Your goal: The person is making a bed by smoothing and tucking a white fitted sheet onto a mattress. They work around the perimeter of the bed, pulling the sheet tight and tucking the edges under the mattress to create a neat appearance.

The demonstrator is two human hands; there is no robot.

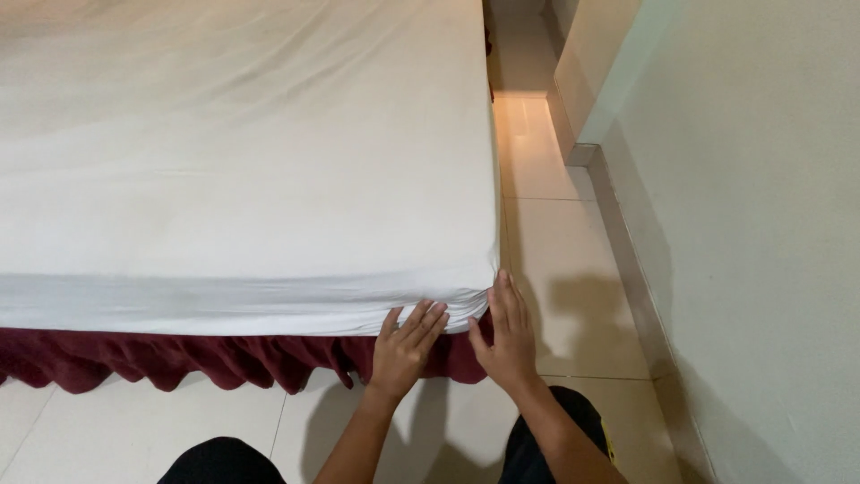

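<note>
While flat-open, left hand presses white sheet | right hand open at corner

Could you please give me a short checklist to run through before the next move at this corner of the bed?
1. Left hand flat on the white sheet at the mattress's near edge: ok.
2. Right hand against the corner, fingers up: ok.
3. Sheet top smooth: not ok, faint creases show.
4. Sheet gathered at the corner: not ok, folds bunch between the hands.
5. Sheet tucked under the mattress: cannot tell, hidden.
6. Dark red bed skirt hanging free below the sheet: ok.
</note>
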